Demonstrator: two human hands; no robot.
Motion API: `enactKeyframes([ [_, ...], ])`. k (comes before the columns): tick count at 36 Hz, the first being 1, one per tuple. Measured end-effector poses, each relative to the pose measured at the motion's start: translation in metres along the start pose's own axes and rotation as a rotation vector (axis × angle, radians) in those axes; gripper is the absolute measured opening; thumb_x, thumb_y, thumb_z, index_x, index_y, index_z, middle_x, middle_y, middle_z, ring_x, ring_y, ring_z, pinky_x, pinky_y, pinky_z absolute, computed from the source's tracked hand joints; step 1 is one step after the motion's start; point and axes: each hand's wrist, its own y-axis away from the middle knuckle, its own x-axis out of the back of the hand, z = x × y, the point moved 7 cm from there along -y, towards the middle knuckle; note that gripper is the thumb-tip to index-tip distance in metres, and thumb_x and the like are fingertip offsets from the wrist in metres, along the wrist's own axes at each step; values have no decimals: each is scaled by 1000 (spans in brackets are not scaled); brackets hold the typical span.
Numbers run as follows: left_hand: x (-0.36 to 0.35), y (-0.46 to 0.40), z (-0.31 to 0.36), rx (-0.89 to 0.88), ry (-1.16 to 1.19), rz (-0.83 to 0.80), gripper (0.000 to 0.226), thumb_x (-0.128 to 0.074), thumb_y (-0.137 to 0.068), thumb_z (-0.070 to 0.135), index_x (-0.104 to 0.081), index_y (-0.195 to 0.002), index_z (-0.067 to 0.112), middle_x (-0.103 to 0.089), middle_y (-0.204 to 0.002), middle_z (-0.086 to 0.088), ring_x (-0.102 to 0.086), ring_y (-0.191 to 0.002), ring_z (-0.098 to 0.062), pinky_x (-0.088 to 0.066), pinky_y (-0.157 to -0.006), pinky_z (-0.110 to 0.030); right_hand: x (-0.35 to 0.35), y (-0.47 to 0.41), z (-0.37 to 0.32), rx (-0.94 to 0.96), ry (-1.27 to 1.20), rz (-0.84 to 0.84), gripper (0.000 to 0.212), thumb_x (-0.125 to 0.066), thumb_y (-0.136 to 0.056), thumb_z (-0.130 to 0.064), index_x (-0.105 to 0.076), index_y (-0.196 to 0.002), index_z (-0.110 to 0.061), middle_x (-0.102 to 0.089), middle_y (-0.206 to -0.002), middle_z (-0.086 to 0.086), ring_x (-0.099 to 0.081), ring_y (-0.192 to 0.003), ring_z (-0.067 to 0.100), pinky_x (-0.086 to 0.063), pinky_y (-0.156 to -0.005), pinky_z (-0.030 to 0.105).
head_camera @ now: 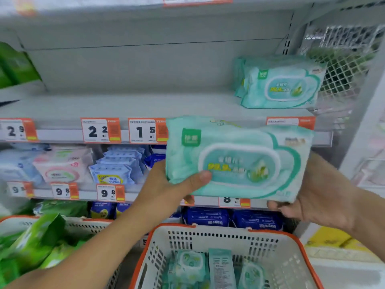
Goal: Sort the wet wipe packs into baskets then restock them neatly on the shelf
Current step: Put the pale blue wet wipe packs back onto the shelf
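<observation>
Thumb and fingers of the left hand [166, 185] and right hand [318, 197] grip a mint-green wipe pack [237, 157] at mid-frame, below the shelf [125, 105] where restocked packs [279, 84] stand upper right; several remain in the basket [300, 243] below, suggesting restocking is partway done.

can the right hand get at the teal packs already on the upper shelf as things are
Probably not yet. The right hand is occupied: with the left hand it grips a teal pack. The way to the shelved teal packs looks open, though.
</observation>
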Motion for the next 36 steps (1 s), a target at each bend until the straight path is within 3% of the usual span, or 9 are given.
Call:
enactKeyframes([
  [3, -6, 0, -11, 158, 152, 55, 37, -80, -59, 49, -77, -88, 25, -78, -85, 1, -68, -66, -15, -58, -52, -32, 5, 8, -15, 166, 187, 225, 92, -36, -73, -91, -77, -112, -19, -71, -93, 20, -59, -50, 26, -57, -45, 34],
  [6, -14, 3, -6, 158, 144, 64, 48, -79, -61, 54, -74, -99, 24, -78, -90, 2, -65, -68, -15, -53, -48, -29, -7, 13, -19, 302, 348, 318, 86, -77, -49, -81, -76, -109, -20, -73, -86, 14, -59, -49, 20, -48, -38, 25],
  [8, -19, 0, 9, 89, 135, 88, 48, -74, -68, 56, -70, -103, 23, -76, -85, 6, -60, -63, -12, -47, -46, -26, -2, 21, -31, 411, 511, 475, 86, -86, -36, -75, -76, -99, -18, -73, -82, 10, -55, -48, 15, -40, -37, 23],
  [14, -41, -57, 105, -289, 21, 22, 38, -63, -72, 43, -65, -105, 25, -73, -77, 23, -65, -63, 9, -47, -53, -8, -8, 47, -114, 914, 609, 701, 52, -63, -75, -63, -69, -110, -24, -77, -104, -3, -74, -82, 13, -56, -60, 33],
  [19, -78, -146, 118, -206, -114, -163, 32, -67, -90, 36, -62, -122, 30, -75, -109, 17, -71, -94, -1, -58, -73, -22, 29, 51, -174, 1078, 816, 1048, 32, -58, -97, -48, -62, -120, -27, -72, -110, -15, -67, -101, -1, -54, -91, 30],
  [23, -109, -198, 93, -108, -152, -251, 26, -67, -94, 27, -61, -119, 29, -73, -106, 17, -70, -86, 4, -52, -64, -11, 73, 41, -191, 920, 934, 1185, 32, -55, -101, -38, -62, -124, -17, -71, -114, -5, -67, -107, 13, -52, -94, 32],
  [27, -116, -224, 48, 11, -335, -224, 57, -74, -83, 50, -60, -131, 21, -68, -127, 6, -65, -113, -12, -52, -101, -34, 90, 29, -200, 722, 1090, 1270, 38, -53, -101, -30, -52, -134, -12, -64, -129, 8, -61, -118, 29, -49, -98, 38],
  [32, -126, -228, 46, -83, -515, -310, 35, -58, -97, 42, -61, -129, 29, -65, -129, 9, -61, -119, -14, -45, -109, -36, 92, 32, -210, 562, 1209, 1380, 36, -53, -101, -29, -53, -126, -3, -64, -124, 16, -60, -114, 32, -38, -79, 27],
  [36, -126, -221, 48, -51, -695, -387, 30, -51, -100, 45, -61, -123, 29, -67, -123, 6, -63, -110, -16, -49, -102, -32, 87, 35, -207, 565, 1195, 1416, 60, -55, -98, -19, -28, -144, 7, -59, -131, 21, -58, -119, 36, -46, -91, 36],
])
